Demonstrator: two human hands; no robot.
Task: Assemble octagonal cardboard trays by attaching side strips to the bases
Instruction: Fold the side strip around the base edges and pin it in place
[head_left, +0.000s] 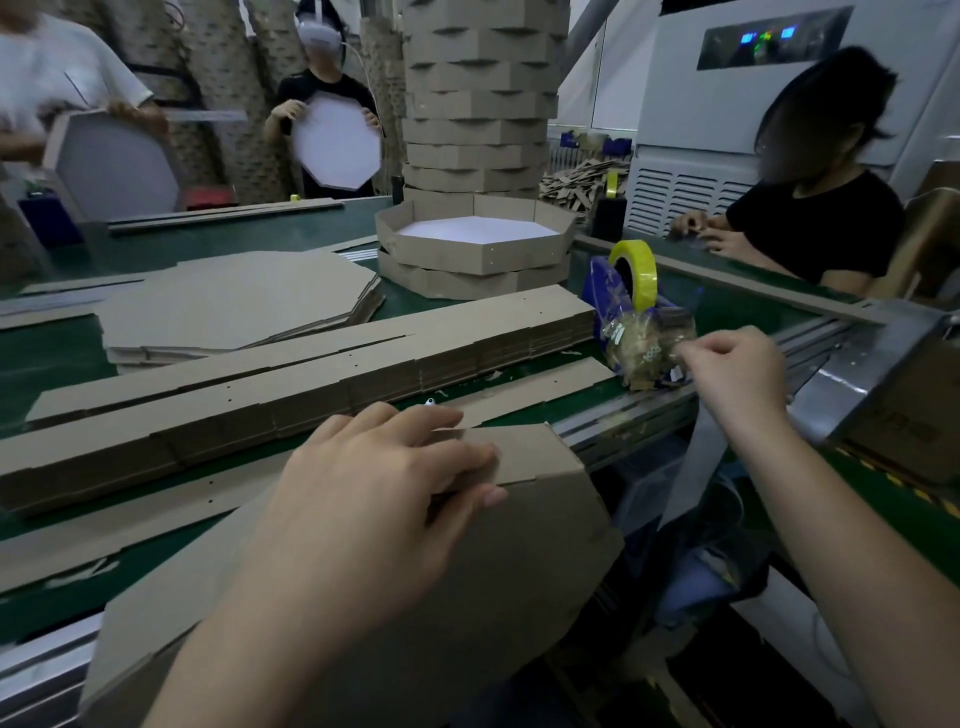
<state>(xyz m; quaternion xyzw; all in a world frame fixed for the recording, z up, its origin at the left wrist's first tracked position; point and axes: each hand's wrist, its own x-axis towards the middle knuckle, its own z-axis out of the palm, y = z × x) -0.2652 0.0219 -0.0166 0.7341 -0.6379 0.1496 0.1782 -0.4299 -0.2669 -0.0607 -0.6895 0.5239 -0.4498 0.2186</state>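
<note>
Hands are well apart from each other. Left hand (374, 493) is in the near middle, fingers over the top and thumb below, and it pinches a side strip (530, 452) against the edge of an octagonal base (519, 561). This base is tilted and hangs partly over the near edge of the green table (52, 364).

At the far left a person holds a tray (104, 161) upright. On the table below lies a pile of flat bases (234, 296), and just beside it, nearer to the camera, a long stack of side strips (322, 364). Behind them a person with a headset holds a white octagonal panel (337, 140).

In the middle, two finished trays (472, 249) sit one on the other, the upper one white inside. Directly behind stands a tall tower of trays (478, 104).

To the right is a blue tape dispenser (602, 291) with a yellow tape roll (636, 265). Right hand (737, 374) pinches the tape end (670, 343) at the dispenser with its fingertips. At the far right a seated person in a black shirt (810, 223) keeps both hands on the table.
</note>
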